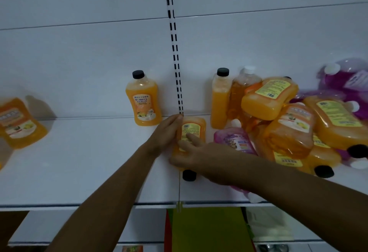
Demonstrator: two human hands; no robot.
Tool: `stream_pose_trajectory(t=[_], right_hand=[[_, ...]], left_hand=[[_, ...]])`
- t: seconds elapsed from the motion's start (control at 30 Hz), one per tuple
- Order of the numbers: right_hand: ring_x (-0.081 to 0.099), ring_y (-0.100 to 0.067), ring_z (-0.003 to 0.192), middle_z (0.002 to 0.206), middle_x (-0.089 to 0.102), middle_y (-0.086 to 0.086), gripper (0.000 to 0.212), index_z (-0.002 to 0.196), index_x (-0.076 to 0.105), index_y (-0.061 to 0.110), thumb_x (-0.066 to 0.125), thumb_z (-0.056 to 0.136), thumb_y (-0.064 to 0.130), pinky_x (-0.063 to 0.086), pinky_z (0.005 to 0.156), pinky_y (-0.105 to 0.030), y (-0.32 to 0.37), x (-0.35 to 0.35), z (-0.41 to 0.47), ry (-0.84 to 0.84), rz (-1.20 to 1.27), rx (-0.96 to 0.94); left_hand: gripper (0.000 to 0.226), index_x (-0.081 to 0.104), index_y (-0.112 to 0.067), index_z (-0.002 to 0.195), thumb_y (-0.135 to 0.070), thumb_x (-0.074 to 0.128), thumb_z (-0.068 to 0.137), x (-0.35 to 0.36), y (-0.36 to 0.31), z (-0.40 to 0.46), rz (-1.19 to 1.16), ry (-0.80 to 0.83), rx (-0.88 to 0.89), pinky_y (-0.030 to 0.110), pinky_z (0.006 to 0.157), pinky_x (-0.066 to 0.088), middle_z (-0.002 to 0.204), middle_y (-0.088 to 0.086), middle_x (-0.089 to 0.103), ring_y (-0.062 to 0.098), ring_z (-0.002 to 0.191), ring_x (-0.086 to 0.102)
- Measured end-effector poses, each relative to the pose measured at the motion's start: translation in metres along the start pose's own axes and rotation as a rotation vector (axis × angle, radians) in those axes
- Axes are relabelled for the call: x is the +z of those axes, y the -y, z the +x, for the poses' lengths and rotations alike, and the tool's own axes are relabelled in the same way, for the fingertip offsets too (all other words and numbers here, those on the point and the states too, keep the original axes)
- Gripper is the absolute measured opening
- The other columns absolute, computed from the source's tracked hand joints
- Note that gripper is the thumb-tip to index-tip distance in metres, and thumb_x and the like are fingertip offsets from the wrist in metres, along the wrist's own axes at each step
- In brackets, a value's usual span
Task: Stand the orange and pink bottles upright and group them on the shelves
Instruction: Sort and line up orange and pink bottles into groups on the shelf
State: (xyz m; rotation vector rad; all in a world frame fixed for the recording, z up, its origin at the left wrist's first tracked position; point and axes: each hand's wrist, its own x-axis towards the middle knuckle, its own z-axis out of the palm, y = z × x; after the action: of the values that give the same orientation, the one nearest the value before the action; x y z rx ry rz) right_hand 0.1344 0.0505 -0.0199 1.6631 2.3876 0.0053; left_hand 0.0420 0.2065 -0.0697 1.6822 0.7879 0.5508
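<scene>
An orange bottle [193, 130] lies flat on the white shelf [89, 162], its black cap pointing toward me. My left hand [165, 134] presses along its left side and my right hand [191, 152] lies over its lower half, so both hands grip it. One orange bottle [143, 100] stands upright at the back wall, to the left. Another orange bottle [220, 100] stands upright to the right. A pink bottle [235, 138] lies flat just right of my right hand. A heap of orange bottles [288, 124] lies tumbled further right.
A tilted orange bottle [20, 124] sits at the shelf's far left. Purple bottles [346, 84] lie at the far right behind the heap. A slotted upright rail [175, 48] runs up the back wall. Green and white goods [209, 230] show on the shelf below.
</scene>
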Motion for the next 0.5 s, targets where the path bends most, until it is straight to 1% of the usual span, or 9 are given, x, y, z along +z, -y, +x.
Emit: stream_pose_trajectory(t=[0.07,0.13,0.2,0.23,0.27,0.33,0.37,0.43,0.5], right_hand=[[-0.002,-0.041,0.145,0.157,0.001,-0.01,0.084,0.148,0.01,0.037,0.056,0.088,0.0,0.044,0.097,-0.053,0.001,-0.001,0.0,0.022,0.057,-0.043],[-0.007,-0.038,0.146,0.159,-0.009,-0.004,0.085,0.149,0.008,0.041,0.053,0.09,-0.001,0.039,0.103,-0.052,0.002,-0.004,0.003,0.032,0.101,-0.082],[0.0,-0.032,0.147,0.158,-0.007,0.001,0.081,0.148,0.015,0.041,0.055,0.091,0.0,0.033,0.109,-0.048,0.002,-0.012,0.008,-0.03,0.209,-0.11],[0.009,-0.026,0.145,0.158,0.0,0.002,0.076,0.147,0.021,0.039,0.056,0.091,0.001,0.033,0.11,-0.044,0.0,-0.018,0.011,-0.098,0.283,-0.128],[0.018,-0.018,0.142,0.157,0.009,0.002,0.07,0.146,0.027,0.035,0.056,0.092,0.002,0.035,0.109,-0.035,-0.004,-0.025,0.013,-0.174,0.358,-0.142],[0.028,-0.002,0.131,0.152,0.028,0.006,0.062,0.144,0.034,0.031,0.054,0.093,0.004,0.032,0.102,-0.016,-0.019,-0.043,0.017,-0.292,0.518,-0.118],[0.031,0.003,0.127,0.148,0.036,0.008,0.06,0.143,0.036,0.031,0.055,0.093,0.004,0.032,0.1,-0.014,-0.027,-0.052,0.02,-0.315,0.606,-0.089],[0.045,0.001,0.122,0.136,0.049,0.014,0.058,0.137,0.042,0.032,0.059,0.09,0.003,0.045,0.098,-0.023,-0.04,-0.064,0.029,-0.337,0.817,-0.057],[0.055,-0.003,0.115,0.125,0.055,0.018,0.058,0.131,0.044,0.034,0.067,0.085,0.006,0.051,0.094,-0.028,-0.047,-0.069,0.042,-0.366,0.959,-0.03]], left_hand=[[0.031,0.063,-0.023,0.113,-0.042,0.042,0.1,-0.004,0.002,-0.004,-0.096,-0.021,-0.024,0.034,0.087,0.056,0.11,0.002,0.068,0.015,0.097,0.068],[0.031,0.064,-0.022,0.115,-0.041,0.045,0.099,-0.011,0.005,-0.008,-0.171,-0.05,-0.029,0.041,0.091,0.054,0.114,0.005,0.067,0.021,0.103,0.067],[0.028,0.067,-0.022,0.11,-0.038,0.047,0.098,-0.021,0.006,-0.014,-0.216,-0.08,-0.007,0.043,0.091,0.054,0.113,0.006,0.066,0.024,0.103,0.066],[0.027,0.068,-0.021,0.106,-0.037,0.048,0.097,-0.026,0.007,-0.016,-0.261,-0.087,0.002,0.041,0.088,0.055,0.109,0.007,0.066,0.024,0.101,0.066],[0.025,0.068,-0.017,0.103,-0.034,0.051,0.096,-0.031,0.006,-0.02,-0.307,-0.095,-0.001,0.039,0.083,0.056,0.102,0.007,0.067,0.023,0.096,0.067],[0.024,0.064,-0.014,0.103,-0.032,0.056,0.091,-0.041,0.005,-0.029,-0.443,-0.116,-0.02,0.033,0.073,0.056,0.096,0.008,0.068,0.02,0.088,0.067],[0.025,0.063,-0.014,0.106,-0.032,0.055,0.09,-0.046,0.006,-0.032,-0.49,-0.134,-0.032,0.034,0.073,0.056,0.098,0.011,0.068,0.021,0.09,0.066],[0.026,0.063,-0.011,0.107,-0.023,0.044,0.093,-0.055,0.006,-0.038,-0.488,-0.176,-0.061,0.041,0.08,0.054,0.1,0.017,0.065,0.027,0.092,0.063],[0.029,0.064,-0.006,0.106,-0.011,0.04,0.092,-0.064,0.005,-0.046,-0.498,-0.165,-0.064,0.042,0.083,0.054,0.097,0.018,0.067,0.03,0.091,0.065]])
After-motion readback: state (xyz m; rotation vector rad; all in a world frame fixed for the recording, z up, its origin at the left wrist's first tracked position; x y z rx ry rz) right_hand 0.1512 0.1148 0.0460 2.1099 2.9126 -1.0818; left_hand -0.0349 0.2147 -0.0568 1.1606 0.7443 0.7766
